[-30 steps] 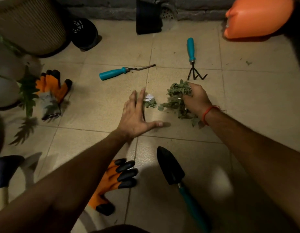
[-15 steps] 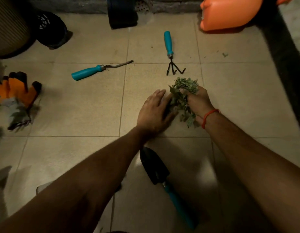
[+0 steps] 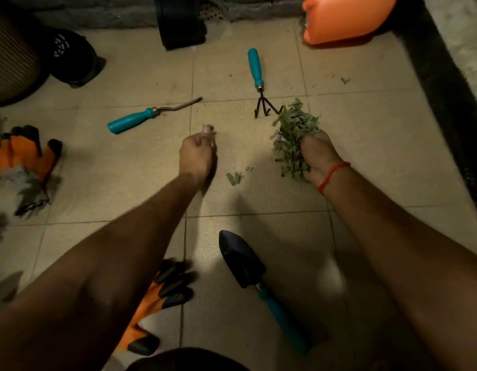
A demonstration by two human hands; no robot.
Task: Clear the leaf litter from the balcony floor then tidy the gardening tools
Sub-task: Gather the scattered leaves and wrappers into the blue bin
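Observation:
My right hand (image 3: 319, 153) is closed around a thick bunch of dry green leaves (image 3: 293, 135), lifted just above the tiled floor. My left hand (image 3: 197, 156) is curled into a fist to the left of it, thumb on top; I cannot tell whether anything is inside. A few leaf scraps (image 3: 234, 178) lie on the tile between my hands, and one more leaf bit (image 3: 345, 80) lies far right. A teal-handled hand rake (image 3: 256, 68) lies just beyond the bunch. A teal weeder (image 3: 133, 120) lies far left and a black trowel (image 3: 242, 261) lies near me.
One orange-and-black glove (image 3: 26, 156) lies at the left, another glove (image 3: 162, 293) under my left forearm. An orange jerrycan (image 3: 344, 17), a black container (image 3: 181, 22), a black pot (image 3: 71, 57) and a ribbed planter (image 3: 10, 57) line the back wall. A dark ledge (image 3: 446, 103) borders the right.
My left hand pushed the leaves into my right hand, then pulled away to the left and closed into a fist. My right hand lifted the gathered bunch off the floor.

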